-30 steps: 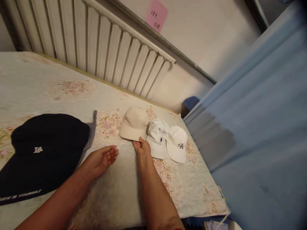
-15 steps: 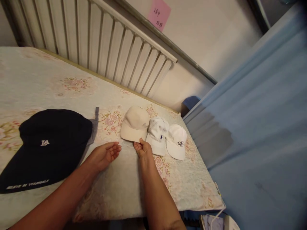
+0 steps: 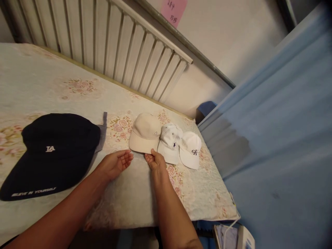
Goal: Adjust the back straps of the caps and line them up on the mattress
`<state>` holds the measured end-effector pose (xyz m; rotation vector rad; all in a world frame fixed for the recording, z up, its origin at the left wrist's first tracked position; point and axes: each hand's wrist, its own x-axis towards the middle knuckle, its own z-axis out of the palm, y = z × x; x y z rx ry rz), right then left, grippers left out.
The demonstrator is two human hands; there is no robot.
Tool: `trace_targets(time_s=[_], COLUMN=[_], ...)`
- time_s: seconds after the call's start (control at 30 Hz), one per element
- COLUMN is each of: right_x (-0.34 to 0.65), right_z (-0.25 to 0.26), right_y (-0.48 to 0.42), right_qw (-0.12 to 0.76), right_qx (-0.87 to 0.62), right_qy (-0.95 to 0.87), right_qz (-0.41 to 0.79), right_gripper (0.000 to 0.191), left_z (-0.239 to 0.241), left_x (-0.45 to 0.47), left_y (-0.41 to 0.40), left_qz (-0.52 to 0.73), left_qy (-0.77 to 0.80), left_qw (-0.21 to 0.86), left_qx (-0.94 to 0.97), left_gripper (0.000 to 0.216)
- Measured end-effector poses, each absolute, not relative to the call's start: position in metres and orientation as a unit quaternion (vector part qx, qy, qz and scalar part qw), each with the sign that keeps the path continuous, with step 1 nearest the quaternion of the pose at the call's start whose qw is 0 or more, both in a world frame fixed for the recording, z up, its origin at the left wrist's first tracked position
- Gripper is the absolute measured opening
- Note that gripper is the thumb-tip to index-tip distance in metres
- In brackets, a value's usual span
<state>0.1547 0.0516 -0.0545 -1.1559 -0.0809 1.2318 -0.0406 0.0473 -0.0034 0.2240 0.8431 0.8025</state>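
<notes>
A beige cap (image 3: 145, 131) lies on the floral bed sheet, its brim toward me. My right hand (image 3: 156, 161) pinches the brim's front edge, thumb on top and fingers underneath. Just left of that brim is my left hand (image 3: 116, 164), palm turned inward, fingers slightly curled and holding nothing. Beside the beige cap on the right is a white cap with a small dark rider logo (image 3: 169, 143). A second white cap, marked CK (image 3: 190, 150), comes after it. Far to the left rests a large dark navy cap with white LA lettering (image 3: 58, 155).
A white slatted rail (image 3: 114, 45) runs along the bed's far side. Blue curtains (image 3: 280, 138) hang at the right. A pink note (image 3: 174, 12) is stuck on the wall. Below the bed's right corner are a white box (image 3: 245, 238) and a cable.
The view has shifted slightly, so the bed and caps sit a little higher in the picture. My left hand is slightly closer to the beige brim. The right hand keeps its pinch.
</notes>
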Motion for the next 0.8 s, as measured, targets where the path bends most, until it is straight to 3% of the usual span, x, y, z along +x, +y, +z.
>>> trace_targets(time_s=[0.8], right_x=[0.142], right_z=[-0.05], right_y=[0.022], right_qw=[0.673], right_qx=[-0.526], right_qy=[-0.076], right_qz=[0.515], right_gripper=[0.009], left_z=[-0.007], left_x=[-0.038], left_y=[0.042], left_qz=[0.378], left_qy=[0.392], left_qw=[0.831], left_qx=[0.114], left_gripper=[0.015])
